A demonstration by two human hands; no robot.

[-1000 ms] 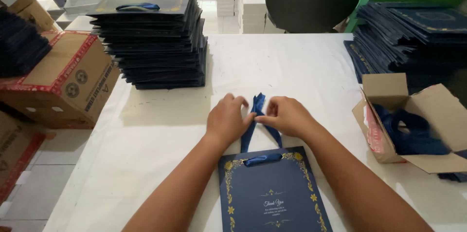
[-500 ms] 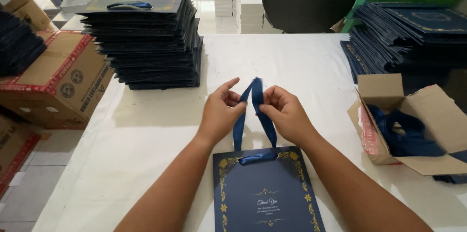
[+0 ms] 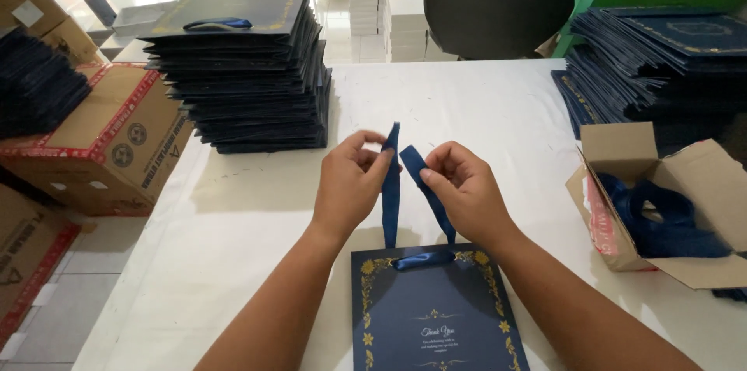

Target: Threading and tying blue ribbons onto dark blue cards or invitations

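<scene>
Two hands on one ribbon (image 3: 391,184) | left hand (image 3: 348,184) pinches one end, right hand (image 3: 461,188) pinches the other | bag (image 3: 436,309) flat just below both wrists | risk: loose pinch lets an end slip back through the bag holes; hard tug could tear paper.

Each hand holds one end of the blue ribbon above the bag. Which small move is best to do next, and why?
Probably cross the two ends and begin a knot. The left hand and right hand each pinch one end of the ribbon, the ends are apart and untied, and both strands already run down to the flat navy bag.
</scene>
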